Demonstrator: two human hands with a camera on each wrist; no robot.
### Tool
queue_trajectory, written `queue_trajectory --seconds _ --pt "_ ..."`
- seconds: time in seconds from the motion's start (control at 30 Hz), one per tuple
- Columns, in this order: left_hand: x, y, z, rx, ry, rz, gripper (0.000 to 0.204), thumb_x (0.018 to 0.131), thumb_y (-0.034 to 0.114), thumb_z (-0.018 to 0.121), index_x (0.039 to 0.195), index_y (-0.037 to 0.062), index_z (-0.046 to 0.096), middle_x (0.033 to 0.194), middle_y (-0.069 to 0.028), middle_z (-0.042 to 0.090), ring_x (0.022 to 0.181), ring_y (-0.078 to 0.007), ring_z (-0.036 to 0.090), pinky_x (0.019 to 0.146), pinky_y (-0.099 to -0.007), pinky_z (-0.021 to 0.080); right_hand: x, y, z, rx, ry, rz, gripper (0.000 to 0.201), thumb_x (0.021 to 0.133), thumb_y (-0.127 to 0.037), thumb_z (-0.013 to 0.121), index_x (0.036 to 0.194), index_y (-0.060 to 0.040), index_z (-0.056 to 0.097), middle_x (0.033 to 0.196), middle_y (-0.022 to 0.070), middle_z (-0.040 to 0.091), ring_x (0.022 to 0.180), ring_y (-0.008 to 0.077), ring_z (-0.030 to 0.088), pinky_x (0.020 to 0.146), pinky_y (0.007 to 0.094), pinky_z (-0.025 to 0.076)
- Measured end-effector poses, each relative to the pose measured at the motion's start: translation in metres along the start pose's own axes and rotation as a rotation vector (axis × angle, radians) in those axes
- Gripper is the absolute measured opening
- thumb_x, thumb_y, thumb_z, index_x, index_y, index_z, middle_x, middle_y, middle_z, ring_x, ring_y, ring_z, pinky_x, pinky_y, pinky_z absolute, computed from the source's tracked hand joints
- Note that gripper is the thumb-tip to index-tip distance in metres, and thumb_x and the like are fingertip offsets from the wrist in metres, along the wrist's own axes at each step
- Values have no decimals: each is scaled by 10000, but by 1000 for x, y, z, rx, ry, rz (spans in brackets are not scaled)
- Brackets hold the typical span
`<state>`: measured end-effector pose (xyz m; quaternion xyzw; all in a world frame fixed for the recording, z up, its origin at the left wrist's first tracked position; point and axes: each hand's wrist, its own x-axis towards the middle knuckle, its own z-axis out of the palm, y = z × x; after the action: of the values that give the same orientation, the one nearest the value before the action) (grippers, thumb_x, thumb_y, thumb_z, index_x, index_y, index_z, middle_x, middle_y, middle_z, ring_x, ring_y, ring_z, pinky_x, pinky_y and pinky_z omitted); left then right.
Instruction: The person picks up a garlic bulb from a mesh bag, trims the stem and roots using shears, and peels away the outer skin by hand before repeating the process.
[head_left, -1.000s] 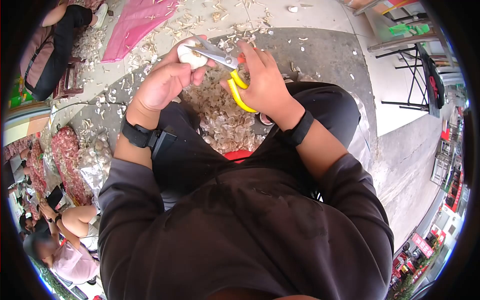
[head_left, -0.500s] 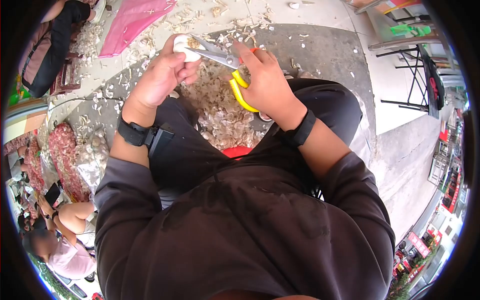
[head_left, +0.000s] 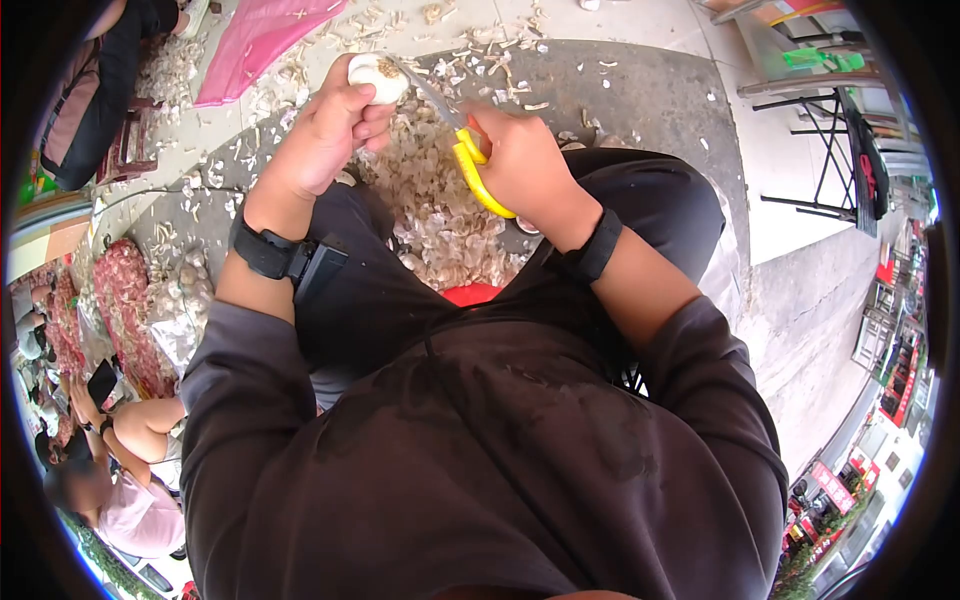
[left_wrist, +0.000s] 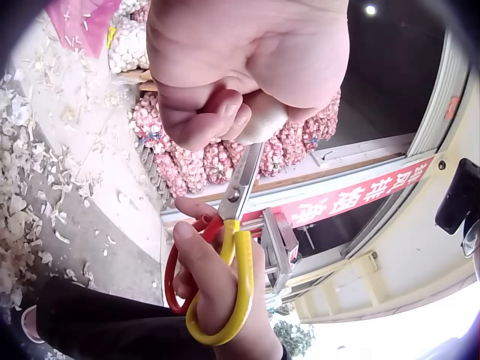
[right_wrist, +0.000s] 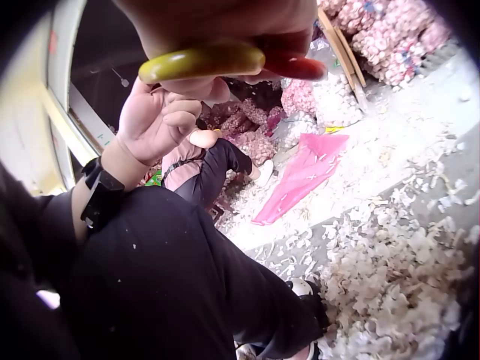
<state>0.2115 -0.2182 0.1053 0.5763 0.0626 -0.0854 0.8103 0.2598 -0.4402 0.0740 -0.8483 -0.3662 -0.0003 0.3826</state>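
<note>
Some garlic (left_wrist: 264,122) hides behind the left hand (left_wrist: 251,64).

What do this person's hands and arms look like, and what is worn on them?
The left hand and right hand wear no gloves. Each wrist has a black band; the left one carries a boxy black device. Dark, loose sleeves end partway down the forearms. No readable marking shows on bands or sleeves.
</note>
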Motion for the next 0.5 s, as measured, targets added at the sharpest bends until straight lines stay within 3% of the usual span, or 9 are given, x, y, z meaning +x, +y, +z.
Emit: queue_trajectory --seconds 0.2,0.3,0.33,0.43,0.5 --pt "2 -2 -5 -45 -127 87 507 854 305 539 1298 94 417 882 -49 502 694 -123 455 642 -279 399 5 -4 -8 536 -123 421 325 825 -296 735 886 3 622 608 163 584 546 317 590 555 375 477" --pt "2 5 3 -70 -151 74 452 860 250 574 1257 73 448 986 -93 576 741 -138 530 656 -282 437 10 -1 -14 139 -35 283 315 828 -279 737 911 8 636 658 175 612 596 325 611 581 381 485" --pt "1 9 4 -85 -160 60 423 866 222 588 1238 65 459 1021 -106 595 754 -141 550 656 -281 447 9 3 -19 104 -68 286 399 816 -246 743 1117 -14 624 792 159 655 663 304 624 653 372 506" --pt "6 5 2 94 -97 112 320 883 101 624 1171 63 490 1040 -97 613 726 -117 553 603 -251 442 7 2 -56 -83 34 97 430 799 -189 727 1170 -20 593 898 184 667 736 326 649 697 384 515" --pt "7 2 1 155 -36 148 259 899 54 633 1125 64 508 989 -55 623 688 -85 541 564 -223 430 4 -11 -97 -264 90 8 433 755 -138 707 1145 12 591 826 169 660 743 349 649 693 423 518"
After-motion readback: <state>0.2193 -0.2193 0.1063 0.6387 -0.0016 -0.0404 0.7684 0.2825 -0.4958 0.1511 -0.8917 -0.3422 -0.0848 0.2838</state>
